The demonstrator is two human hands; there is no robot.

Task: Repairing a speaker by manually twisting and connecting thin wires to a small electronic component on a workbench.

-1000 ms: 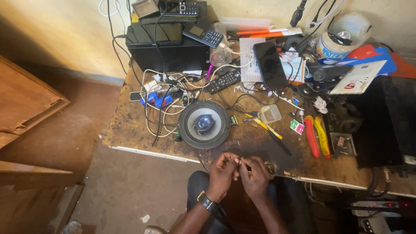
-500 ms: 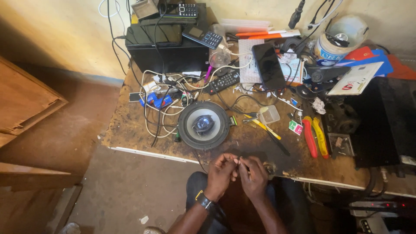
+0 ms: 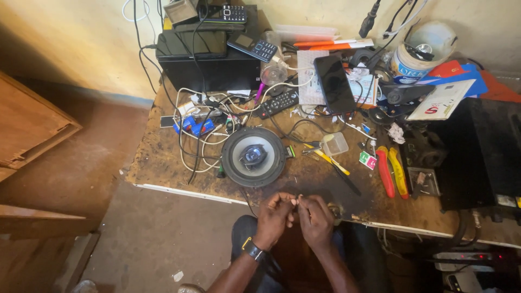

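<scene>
Honestly the floor on the left is the only open room here. My left hand (image 3: 275, 214) and right hand (image 3: 316, 217) meet at the near edge of the workbench (image 3: 163, 163), both pinching a thin wire (image 3: 297, 201) between the fingertips. It leads up toward the round speaker (image 3: 253, 157), so a hard tug could drag that off the edge. The red and yellow pliers (image 3: 392, 171) crowd the right.

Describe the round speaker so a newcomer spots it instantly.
Start at the cluttered wooden workbench. Near its front edge, just beyond the person's two hands, lies the round speaker, face up beside a tangle of white wires. It is the only large grey disc, with a shiny dark centre.
</scene>
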